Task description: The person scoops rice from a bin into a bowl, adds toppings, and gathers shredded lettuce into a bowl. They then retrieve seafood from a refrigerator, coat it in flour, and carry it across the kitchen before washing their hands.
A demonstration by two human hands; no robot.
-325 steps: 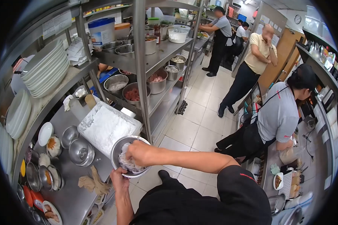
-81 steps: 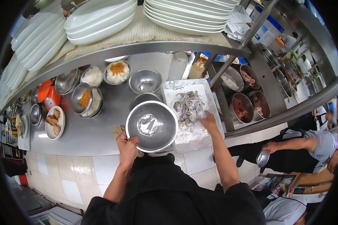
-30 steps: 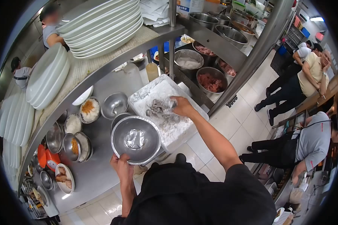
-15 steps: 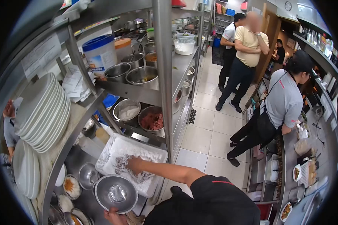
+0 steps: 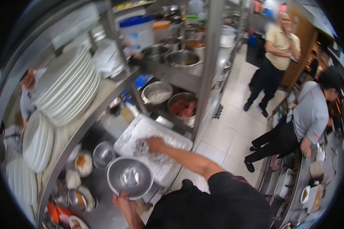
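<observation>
My left hand [image 5: 122, 200] grips the near rim of a round metal bowl [image 5: 114, 179], tilted so that its shiny inside shows; I see no food in it. My right hand [image 5: 155, 145] reaches down into a white tray [image 5: 172, 171] of white powder that looks like flour. Under and beside its fingers lie greyish, powder-coated pieces [image 5: 142, 147], too blurred to name. Those fingertips are buried or smeared, so their grip does not show. The bowl is held close to the tray's near left side.
Stacked white plates [image 5: 67, 91] stand on the left shelf. Small bowls [image 5: 83, 162] crowd the counter below. Behind the tray is a pot of red meat [image 5: 182, 108]. A steel post [image 5: 208, 72] rises beside the aisle. A co-worker in grey [image 5: 311, 110] stands at the right counter.
The whole view has swung, shifting most things rightward in the picture. My left hand still holds the bowl and my right hand remains in the tray. More of my left forearm shows.
</observation>
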